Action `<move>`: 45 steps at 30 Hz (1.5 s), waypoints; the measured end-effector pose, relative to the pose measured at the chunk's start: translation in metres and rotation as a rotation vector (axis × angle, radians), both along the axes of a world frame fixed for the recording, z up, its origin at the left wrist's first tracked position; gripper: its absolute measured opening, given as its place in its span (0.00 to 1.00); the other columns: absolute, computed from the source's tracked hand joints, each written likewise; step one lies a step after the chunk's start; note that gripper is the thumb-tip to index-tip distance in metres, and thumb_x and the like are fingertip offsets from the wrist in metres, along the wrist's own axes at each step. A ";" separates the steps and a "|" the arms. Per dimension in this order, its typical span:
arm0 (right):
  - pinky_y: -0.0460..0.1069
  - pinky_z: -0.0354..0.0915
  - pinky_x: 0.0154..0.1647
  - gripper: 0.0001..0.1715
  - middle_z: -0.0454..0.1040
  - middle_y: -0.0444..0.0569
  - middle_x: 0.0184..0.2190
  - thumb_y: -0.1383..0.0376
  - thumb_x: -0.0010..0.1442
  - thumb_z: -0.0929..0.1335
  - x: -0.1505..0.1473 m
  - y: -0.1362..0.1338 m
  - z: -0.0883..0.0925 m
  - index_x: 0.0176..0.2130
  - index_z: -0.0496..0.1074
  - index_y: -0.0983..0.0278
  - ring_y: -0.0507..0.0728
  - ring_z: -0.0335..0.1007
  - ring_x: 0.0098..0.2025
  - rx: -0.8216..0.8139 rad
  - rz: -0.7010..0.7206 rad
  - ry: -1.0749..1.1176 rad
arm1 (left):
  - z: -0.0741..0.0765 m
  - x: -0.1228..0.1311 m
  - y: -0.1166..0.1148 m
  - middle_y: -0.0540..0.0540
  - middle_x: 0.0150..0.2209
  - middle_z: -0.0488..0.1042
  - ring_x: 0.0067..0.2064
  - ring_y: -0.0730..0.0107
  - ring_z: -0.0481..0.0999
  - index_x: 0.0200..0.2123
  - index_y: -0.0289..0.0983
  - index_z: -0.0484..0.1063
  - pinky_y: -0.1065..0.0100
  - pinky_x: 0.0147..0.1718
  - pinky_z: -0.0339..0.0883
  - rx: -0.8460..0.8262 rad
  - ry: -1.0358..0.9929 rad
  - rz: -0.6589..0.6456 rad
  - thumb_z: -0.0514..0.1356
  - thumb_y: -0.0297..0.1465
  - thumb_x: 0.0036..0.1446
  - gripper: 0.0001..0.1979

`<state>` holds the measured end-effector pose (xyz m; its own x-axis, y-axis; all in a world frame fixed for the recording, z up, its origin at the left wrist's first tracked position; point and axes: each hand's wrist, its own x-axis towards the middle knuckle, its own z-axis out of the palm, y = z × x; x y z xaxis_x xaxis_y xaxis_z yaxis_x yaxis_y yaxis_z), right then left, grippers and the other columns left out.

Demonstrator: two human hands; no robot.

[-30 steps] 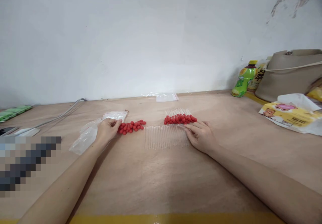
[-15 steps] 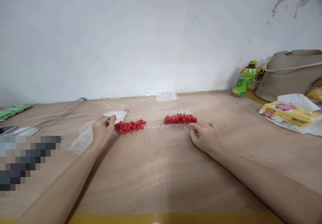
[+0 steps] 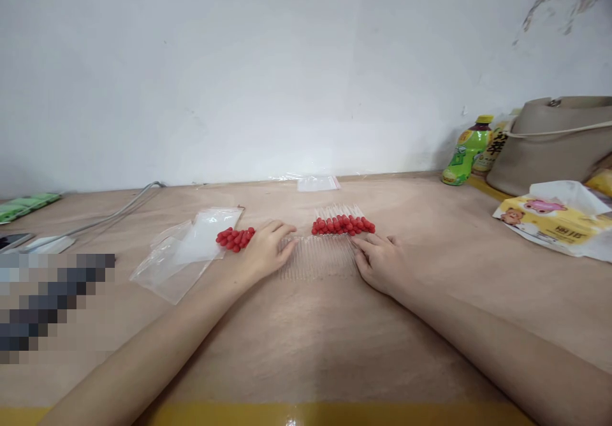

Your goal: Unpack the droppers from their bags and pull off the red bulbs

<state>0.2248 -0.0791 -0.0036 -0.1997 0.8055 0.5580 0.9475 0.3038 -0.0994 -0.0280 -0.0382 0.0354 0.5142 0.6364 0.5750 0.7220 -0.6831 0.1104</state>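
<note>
A row of thin clear tubes (image 3: 319, 260) lies side by side on the table between my hands. My left hand (image 3: 268, 247) rests at the row's left end, fingers stretched out and thumb apart, holding nothing visible. At the right end, the index finger and thumb of my right hand (image 3: 382, 263) touch the edge of the row, slightly apart. Just beyond the tubes lies a line of red rubber bulbs (image 3: 342, 224), with pale thin tubes (image 3: 337, 210) extending from behind them. A loose pile of red bulbs (image 3: 234, 240) sits left of my left hand, which partly hides it.
Clear zip bags (image 3: 191, 241) lie at the left, and another small bag (image 3: 318, 183) sits near the wall. A grey cable (image 3: 119, 209) crosses the far left. On the right stand a green bottle (image 3: 466, 152), a grey bag (image 3: 549, 148) and a yellow tissue pack (image 3: 554, 219).
My left hand has moved right, from the zip bags and the pile's left side to the left end of the tube row. My right hand has stayed nearly in place.
</note>
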 end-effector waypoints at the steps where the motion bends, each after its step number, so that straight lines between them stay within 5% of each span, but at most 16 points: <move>1: 0.50 0.48 0.40 0.15 0.74 0.47 0.38 0.68 0.57 0.59 -0.001 -0.001 0.001 0.41 0.71 0.60 0.54 0.67 0.39 -0.013 -0.001 -0.004 | -0.001 0.008 0.003 0.45 0.37 0.71 0.42 0.64 0.70 0.41 0.37 0.68 0.64 0.41 0.64 -0.041 0.008 -0.014 0.55 0.33 0.56 0.11; 9: 0.51 0.50 0.41 0.16 0.72 0.49 0.39 0.64 0.57 0.60 -0.004 -0.002 0.005 0.43 0.70 0.60 0.56 0.66 0.42 -0.137 0.008 0.019 | 0.001 0.049 0.038 0.44 0.41 0.69 0.41 0.65 0.71 0.43 0.38 0.68 0.64 0.41 0.66 -0.296 -0.080 -0.104 0.58 0.34 0.52 0.14; 20: 0.48 0.52 0.33 0.13 0.73 0.47 0.32 0.66 0.54 0.62 -0.004 0.005 0.005 0.38 0.72 0.59 0.56 0.66 0.37 -0.180 0.099 0.212 | -0.001 0.056 0.048 0.47 0.30 0.72 0.30 0.69 0.72 0.30 0.36 0.70 0.68 0.32 0.68 -0.366 -0.244 -0.131 0.60 0.30 0.47 0.04; 29: 0.52 0.57 0.37 0.15 0.72 0.48 0.33 0.61 0.55 0.63 -0.001 0.008 -0.003 0.43 0.68 0.63 0.56 0.67 0.36 -0.102 0.084 0.378 | -0.015 0.040 0.019 0.41 0.37 0.76 0.38 0.66 0.76 0.36 0.32 0.69 0.65 0.38 0.71 -0.296 -0.692 0.093 0.53 0.27 0.50 0.10; 36: 0.57 0.58 0.48 0.29 0.64 0.57 0.49 0.56 0.56 0.64 0.000 0.004 0.005 0.55 0.60 0.63 0.62 0.60 0.51 0.196 0.238 0.320 | -0.023 0.001 -0.036 0.43 0.36 0.75 0.38 0.66 0.76 0.32 0.35 0.71 0.65 0.37 0.73 -0.402 -0.750 -0.236 0.58 0.25 0.46 0.07; 45: 0.60 0.49 0.56 0.21 0.69 0.50 0.49 0.59 0.58 0.64 -0.012 -0.004 0.008 0.51 0.65 0.58 0.59 0.59 0.54 0.223 0.495 0.021 | -0.017 -0.002 -0.044 0.41 0.37 0.75 0.36 0.67 0.77 0.30 0.35 0.72 0.68 0.30 0.73 -0.563 -0.624 -0.412 0.58 0.25 0.48 0.05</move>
<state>0.2128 -0.0830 0.0042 -0.5117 0.4800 0.7125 0.6846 0.7290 0.0005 -0.0301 -0.0826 0.0185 0.4636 0.7415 0.4851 0.1340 -0.5998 0.7889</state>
